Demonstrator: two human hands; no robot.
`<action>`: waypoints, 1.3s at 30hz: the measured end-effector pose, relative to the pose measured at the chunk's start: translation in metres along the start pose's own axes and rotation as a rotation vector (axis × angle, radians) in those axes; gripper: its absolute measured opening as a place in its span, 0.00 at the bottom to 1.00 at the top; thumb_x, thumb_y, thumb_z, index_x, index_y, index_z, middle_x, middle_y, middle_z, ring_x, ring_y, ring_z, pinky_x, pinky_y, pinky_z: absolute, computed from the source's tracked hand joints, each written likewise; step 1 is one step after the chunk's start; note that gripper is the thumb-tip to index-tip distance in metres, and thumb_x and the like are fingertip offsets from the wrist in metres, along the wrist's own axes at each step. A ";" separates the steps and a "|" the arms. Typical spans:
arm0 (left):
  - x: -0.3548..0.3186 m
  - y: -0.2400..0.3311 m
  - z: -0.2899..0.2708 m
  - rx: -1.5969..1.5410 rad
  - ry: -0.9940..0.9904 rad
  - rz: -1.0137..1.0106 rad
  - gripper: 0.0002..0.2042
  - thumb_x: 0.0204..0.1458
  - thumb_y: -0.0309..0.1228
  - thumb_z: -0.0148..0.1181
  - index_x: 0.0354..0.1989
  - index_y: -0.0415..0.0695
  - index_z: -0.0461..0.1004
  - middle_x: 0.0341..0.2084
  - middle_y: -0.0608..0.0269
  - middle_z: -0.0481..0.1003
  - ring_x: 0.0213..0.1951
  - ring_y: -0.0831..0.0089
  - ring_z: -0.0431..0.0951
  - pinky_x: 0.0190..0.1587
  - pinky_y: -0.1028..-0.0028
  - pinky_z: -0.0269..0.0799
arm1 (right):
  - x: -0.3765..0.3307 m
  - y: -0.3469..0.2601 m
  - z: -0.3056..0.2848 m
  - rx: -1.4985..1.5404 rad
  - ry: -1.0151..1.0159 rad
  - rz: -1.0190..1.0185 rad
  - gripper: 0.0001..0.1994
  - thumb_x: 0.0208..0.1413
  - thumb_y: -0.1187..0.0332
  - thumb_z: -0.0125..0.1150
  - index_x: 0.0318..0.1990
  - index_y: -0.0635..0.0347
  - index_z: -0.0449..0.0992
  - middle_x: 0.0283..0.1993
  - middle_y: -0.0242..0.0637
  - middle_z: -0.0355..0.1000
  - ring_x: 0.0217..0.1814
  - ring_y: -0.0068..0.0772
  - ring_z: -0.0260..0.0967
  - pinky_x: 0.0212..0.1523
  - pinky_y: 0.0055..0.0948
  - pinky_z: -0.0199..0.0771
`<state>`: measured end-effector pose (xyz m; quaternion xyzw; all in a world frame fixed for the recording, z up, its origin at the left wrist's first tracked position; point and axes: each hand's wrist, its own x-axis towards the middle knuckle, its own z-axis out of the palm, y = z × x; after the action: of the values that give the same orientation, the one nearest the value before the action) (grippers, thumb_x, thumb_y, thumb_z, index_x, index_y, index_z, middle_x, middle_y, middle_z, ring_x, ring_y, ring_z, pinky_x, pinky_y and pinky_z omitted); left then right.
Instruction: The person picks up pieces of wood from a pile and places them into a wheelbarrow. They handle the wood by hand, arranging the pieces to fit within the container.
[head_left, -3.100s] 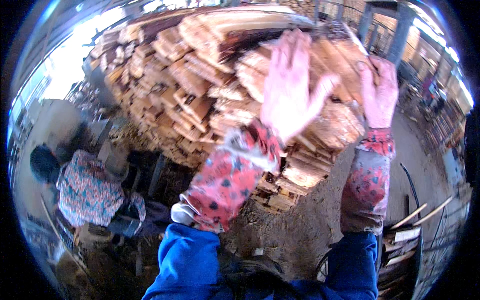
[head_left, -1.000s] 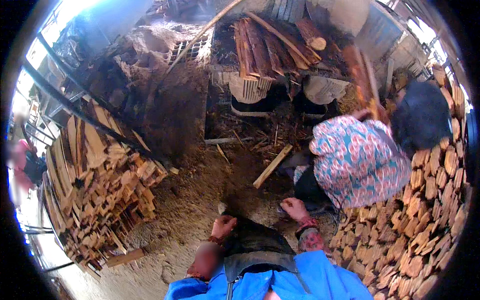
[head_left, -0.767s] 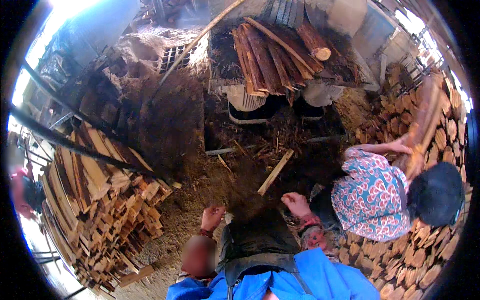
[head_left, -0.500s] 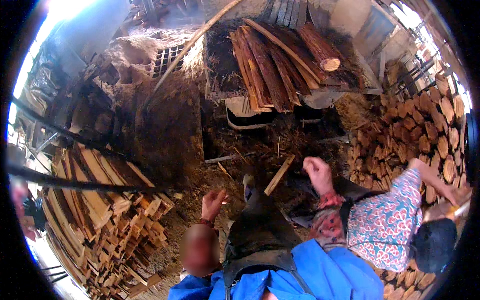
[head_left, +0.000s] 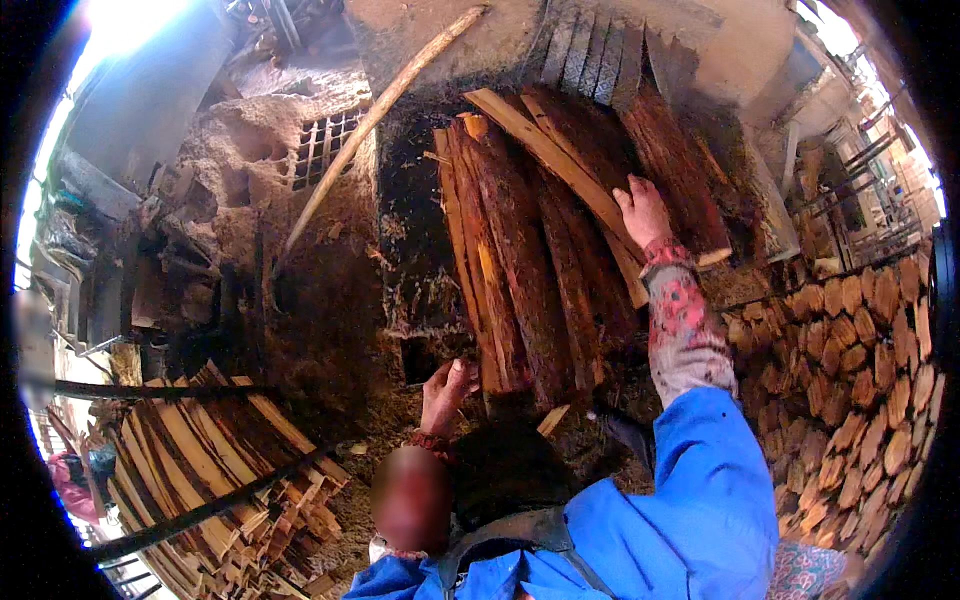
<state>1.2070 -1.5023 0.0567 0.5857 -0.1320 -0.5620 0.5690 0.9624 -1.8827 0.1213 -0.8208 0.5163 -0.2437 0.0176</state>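
My right hand [head_left: 643,213] reaches out over the bench, fingers apart, beside a long narrow wood slab [head_left: 560,165]. Its fingertips are at or very near the slab's edge; I cannot tell whether they touch. Several bark-covered slabs [head_left: 515,250] lie side by side to the left, and a thick bark-covered log [head_left: 675,170] lies to the right. My left hand [head_left: 447,395] is low by the near ends of the leftmost slabs, its fingers loosely bent and nothing visible in them.
Split wood [head_left: 215,460] is stacked at the lower left, behind dark bars. A wall of cut billets [head_left: 850,380] stands at the right. A long pole [head_left: 385,105] leans beside a metal grate [head_left: 325,145]. Patterned clothing of a co-worker [head_left: 805,570] shows at the lower right.
The view has moved closer to the bench. My right hand has gone forward from above the floor to the slabs. My left hand is nearer the slab ends. The co-worker has mostly left view.
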 end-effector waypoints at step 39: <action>-0.041 0.035 -0.064 -0.151 -0.128 -0.379 0.29 0.51 0.42 0.67 0.58 0.38 0.68 0.49 0.59 0.74 0.50 0.68 0.73 0.54 0.66 0.69 | -0.154 -0.141 0.004 0.309 -0.189 0.204 0.27 0.53 0.50 0.64 0.44 0.71 0.77 0.43 0.58 0.74 0.43 0.61 0.72 0.44 0.44 0.73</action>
<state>1.2624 -1.4474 0.0881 0.5187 -0.0127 -0.7034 0.4858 1.0289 -1.6857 0.0988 -0.7711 0.5493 -0.2387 0.2160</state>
